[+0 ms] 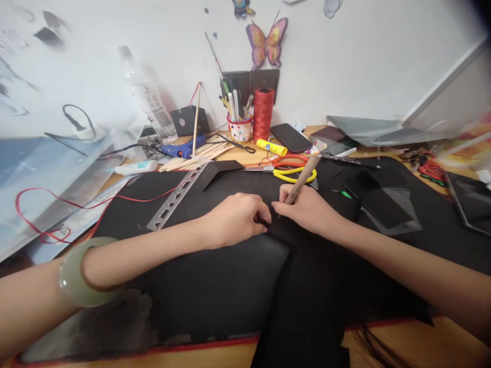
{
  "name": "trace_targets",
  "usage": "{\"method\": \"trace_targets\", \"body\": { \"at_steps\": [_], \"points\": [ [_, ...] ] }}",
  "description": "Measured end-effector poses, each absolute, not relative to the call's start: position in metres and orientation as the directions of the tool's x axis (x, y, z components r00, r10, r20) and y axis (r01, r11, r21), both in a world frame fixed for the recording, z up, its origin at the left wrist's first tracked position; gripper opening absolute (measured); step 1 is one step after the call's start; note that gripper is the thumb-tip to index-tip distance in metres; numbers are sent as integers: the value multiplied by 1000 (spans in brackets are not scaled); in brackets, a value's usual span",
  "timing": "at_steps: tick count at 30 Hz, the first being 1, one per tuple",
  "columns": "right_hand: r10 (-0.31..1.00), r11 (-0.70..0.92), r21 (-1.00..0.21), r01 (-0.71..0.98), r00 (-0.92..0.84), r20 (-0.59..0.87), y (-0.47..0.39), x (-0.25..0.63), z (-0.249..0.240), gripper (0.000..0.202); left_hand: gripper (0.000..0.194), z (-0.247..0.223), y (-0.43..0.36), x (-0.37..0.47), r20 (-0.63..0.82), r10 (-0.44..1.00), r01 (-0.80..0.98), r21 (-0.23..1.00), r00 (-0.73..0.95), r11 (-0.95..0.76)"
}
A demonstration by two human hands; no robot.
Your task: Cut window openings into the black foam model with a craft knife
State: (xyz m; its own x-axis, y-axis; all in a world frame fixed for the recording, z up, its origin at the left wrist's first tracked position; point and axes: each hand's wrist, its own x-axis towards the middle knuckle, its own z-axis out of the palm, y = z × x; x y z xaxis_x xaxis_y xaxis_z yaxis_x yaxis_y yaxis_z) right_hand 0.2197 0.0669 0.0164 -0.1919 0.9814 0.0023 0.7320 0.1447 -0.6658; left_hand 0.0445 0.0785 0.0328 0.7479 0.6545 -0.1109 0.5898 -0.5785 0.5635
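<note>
My right hand [307,207] grips a brown pen [303,179], its body tilted up and to the right and its tip low over black paper. Just left of it, my left hand [238,220] is closed, fingertips pinched at the upper edge of a black paper sheet [307,291]. That sheet runs down past the front of the desk. Both hands are over a dark mat [215,291] with a red border. Beyond my left wrist lies a clear stencil ruler [178,194], beside a folded black paper piece [220,171].
Yellow-handled scissors [295,175], a yellow glue stick [271,147], a phone [290,138] and a red thread spool [263,115] lie or stand behind the hands. Farther left are a blue glue gun [182,148], wooden sticks [215,152] and a red ribbon [92,206]. A pen cup [240,129] stands near the wall.
</note>
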Motion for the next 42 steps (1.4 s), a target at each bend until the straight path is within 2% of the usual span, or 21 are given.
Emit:
{"method": "trace_targets", "body": {
  "at_steps": [2, 5, 7, 8, 11, 14, 17, 18, 21, 25, 28, 29, 30, 31, 32, 34, 36, 39, 42],
  "points": [
    [984, 149, -673, 725, -176, 28, 66, 220, 12, 20, 28, 35, 74, 39, -51, 603, 547, 489, 796, -680],
    [984, 163, -688, 707, -170, 58, 66, 221, 15, 23, 36, 34, 70, 37, -4, 476, 461, 256, 880, -850],
    [979, 200, -699, 686, -158, 125, 66, 224, 24, 26, 36, 31, 69, 38, 21, 445, 441, 103, 895, -892],
    [973, 231, -698, 678, -150, 176, 65, 227, 31, 27, 36, 30, 69, 40, 36, 458, 454, 71, 888, -888],
    [942, 312, -626, 714, -147, 301, 61, 240, 51, 30, 39, 29, 67, 47, 89, 526, 516, 110, 846, -849],
    [948, 261, -582, 770, -89, 307, 51, 257, 61, 30, 37, 29, 47, 56, 143, 525, 487, 232, 839, -842],
    [959, 203, -578, 790, -42, 279, 38, 268, 55, 18, 29, 26, 12, 68, 185, 336, 298, 207, 924, -932],
    [962, 200, -568, 799, -51, 267, 33, 270, 51, 19, 26, 24, 1, 71, 250, 272, 228, 193, 929, -954],
    [952, 239, -513, 824, -93, 292, 18, 274, 40, 22, 31, 21, -19, 77, 386, 213, 161, 163, 898, -973],
    [906, 320, -407, 856, -150, 397, 7, 280, 29, 22, 42, 19, -9, 71, 275, 196, 135, 226, 941, -965],
    [918, 280, -446, 850, -100, 385, 8, 284, 22, 21, 67, 14, 20, 57, 165, 211, 157, 292, 963, -944],
    [928, 262, -469, 843, -86, 364, 9, 285, 20, 20, 68, 12, 33, 50, 125, 211, 176, 241, 970, -954],
    [937, 248, -490, 836, -79, 339, 10, 286, 18, 19, 61, 11, 47, 43, 75, 188, 175, 151, 979, -973],
    [944, 239, -503, 831, -77, 321, 10, 286, 16, 18, 54, 10, 60, 35, 64, 230, 229, 26, 971, -973],
    [947, 236, -510, 828, -78, 311, 10, 287, 15, 18, 49, 11, 73, 27, 103, 399, 408, -94, 911, -908],
    [943, 243, -505, 828, -80, 323, 10, 288, 13, 17, 52, 15, 93, 11, 210, 612, 644, -150, 762, -750],
    [924, 278, -475, 835, -98, 369, 12, 288, 13, 15, 53, 22, 102, 0, 284, 693, 746, -174, 663, -643],
    [864, 387, -377, 842, -188, 466, 20, 283, 16, 14, 44, 29, 93, -1, 266, 617, 671, -232, 740, -705],
    [796, 478, -265, 837, -284, 535, 40, 269, 22, 16, 37, 27, 72, 9, 238, 392, 446, -246, 889, -861]
  ]
}}
